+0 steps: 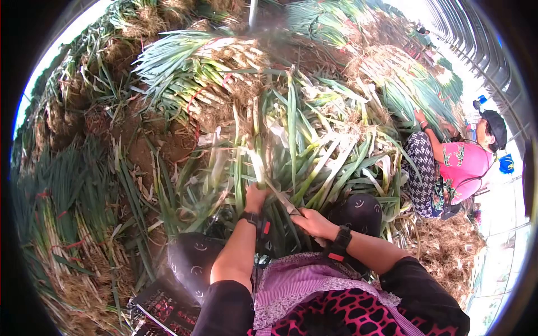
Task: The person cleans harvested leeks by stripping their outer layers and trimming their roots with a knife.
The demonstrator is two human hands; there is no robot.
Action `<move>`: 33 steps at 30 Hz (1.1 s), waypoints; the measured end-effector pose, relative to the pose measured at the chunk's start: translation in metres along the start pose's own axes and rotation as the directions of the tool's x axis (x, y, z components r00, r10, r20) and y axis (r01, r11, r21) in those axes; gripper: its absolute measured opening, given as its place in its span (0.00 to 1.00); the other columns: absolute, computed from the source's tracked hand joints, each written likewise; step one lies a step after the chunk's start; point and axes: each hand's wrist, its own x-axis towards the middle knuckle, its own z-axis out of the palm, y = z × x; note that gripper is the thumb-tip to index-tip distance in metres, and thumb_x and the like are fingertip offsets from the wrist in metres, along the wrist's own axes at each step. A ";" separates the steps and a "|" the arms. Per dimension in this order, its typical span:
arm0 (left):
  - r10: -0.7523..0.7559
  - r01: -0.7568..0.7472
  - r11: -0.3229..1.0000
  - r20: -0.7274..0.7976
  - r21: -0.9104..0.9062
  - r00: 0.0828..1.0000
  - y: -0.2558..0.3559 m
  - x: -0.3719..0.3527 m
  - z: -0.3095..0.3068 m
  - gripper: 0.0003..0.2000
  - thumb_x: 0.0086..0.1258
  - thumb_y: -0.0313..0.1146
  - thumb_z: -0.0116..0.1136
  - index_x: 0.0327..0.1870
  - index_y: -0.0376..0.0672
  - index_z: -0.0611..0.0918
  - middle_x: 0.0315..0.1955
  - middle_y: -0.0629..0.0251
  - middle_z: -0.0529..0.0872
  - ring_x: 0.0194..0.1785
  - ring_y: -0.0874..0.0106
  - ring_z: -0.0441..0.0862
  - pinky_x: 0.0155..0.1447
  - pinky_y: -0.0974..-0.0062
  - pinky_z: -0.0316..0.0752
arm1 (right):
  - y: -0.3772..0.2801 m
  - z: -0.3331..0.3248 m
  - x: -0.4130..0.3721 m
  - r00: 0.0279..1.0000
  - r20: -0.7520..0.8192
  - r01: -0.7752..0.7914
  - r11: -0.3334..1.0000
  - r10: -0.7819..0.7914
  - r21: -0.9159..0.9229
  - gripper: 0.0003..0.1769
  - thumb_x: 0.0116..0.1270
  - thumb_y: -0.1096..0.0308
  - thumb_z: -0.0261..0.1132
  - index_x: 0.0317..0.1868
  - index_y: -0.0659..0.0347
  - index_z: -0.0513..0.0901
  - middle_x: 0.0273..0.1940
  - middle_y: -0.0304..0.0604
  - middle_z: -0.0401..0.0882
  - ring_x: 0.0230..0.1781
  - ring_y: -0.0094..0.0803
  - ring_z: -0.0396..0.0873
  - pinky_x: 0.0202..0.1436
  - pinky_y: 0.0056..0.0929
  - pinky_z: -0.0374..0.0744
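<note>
Just ahead of my knees, my left hand (256, 197) is closed around the lower part of a green onion stalk (256, 162), whose pale end points up and away. My right hand (315, 223) is closed on a thin brownish stalk (284, 200) that slants up to the left, its tip near the onion in my left hand. Both wrists wear dark bands with red patches. Loose green onions and peeled leaves (336, 157) lie heaped beyond and beside my hands. My fingertips are partly hidden.
Tied onion bundles (207, 78) lie ahead, with more bundles (73, 224) at the left. A person in a pink top (462, 165) squats at the right, hands on onions. Root trimmings (448, 246) lie at the lower right, a dark patterned crate (162, 308) at the lower left.
</note>
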 end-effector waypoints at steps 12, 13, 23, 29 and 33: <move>0.008 -0.006 0.995 -0.022 0.095 1.000 0.019 -0.015 -0.008 0.19 0.50 0.35 0.68 0.42 0.34 0.81 0.36 0.50 0.86 0.41 0.57 0.84 0.46 0.66 0.76 | -0.001 -0.006 0.108 0.982 -0.086 0.159 0.983 -0.167 -0.092 0.19 0.68 0.55 0.57 0.35 0.66 0.76 0.21 0.36 0.72 0.18 0.22 0.70 0.21 0.26 0.68; 0.005 -0.002 0.996 -0.033 0.085 0.999 0.013 -0.013 -0.008 0.19 0.50 0.35 0.68 0.43 0.34 0.81 0.36 0.50 0.86 0.41 0.57 0.84 0.46 0.66 0.76 | 0.000 -0.005 0.118 0.981 -0.111 0.142 0.982 -0.156 -0.124 0.20 0.68 0.54 0.57 0.33 0.66 0.76 0.20 0.36 0.72 0.18 0.23 0.70 0.21 0.26 0.68; -0.022 0.024 0.998 0.031 -0.056 0.999 0.015 -0.022 -0.015 0.19 0.50 0.31 0.68 0.43 0.34 0.81 0.34 0.55 0.86 0.37 0.66 0.85 0.44 0.70 0.77 | -0.033 0.004 0.135 0.986 -0.066 0.123 0.928 -0.155 -0.352 0.27 0.65 0.50 0.54 0.35 0.72 0.77 0.26 0.64 0.77 0.32 0.57 0.79 0.36 0.48 0.73; -0.047 0.053 0.994 0.060 -0.095 0.997 0.006 -0.023 -0.010 0.18 0.49 0.29 0.67 0.44 0.33 0.81 0.34 0.56 0.86 0.38 0.67 0.84 0.44 0.71 0.76 | -0.017 -0.005 0.107 0.983 -0.139 0.069 0.943 -0.120 -0.325 0.30 0.65 0.49 0.56 0.37 0.77 0.76 0.31 0.66 0.77 0.37 0.55 0.80 0.40 0.44 0.73; -0.061 0.056 0.996 0.066 0.073 0.996 0.010 -0.035 -0.013 0.19 0.53 0.28 0.66 0.47 0.33 0.80 0.37 0.57 0.86 0.39 0.69 0.83 0.45 0.71 0.76 | -0.026 -0.002 0.103 0.996 -0.046 0.054 0.930 -0.076 -0.364 0.32 0.64 0.48 0.55 0.37 0.78 0.78 0.35 0.69 0.78 0.40 0.59 0.79 0.45 0.47 0.74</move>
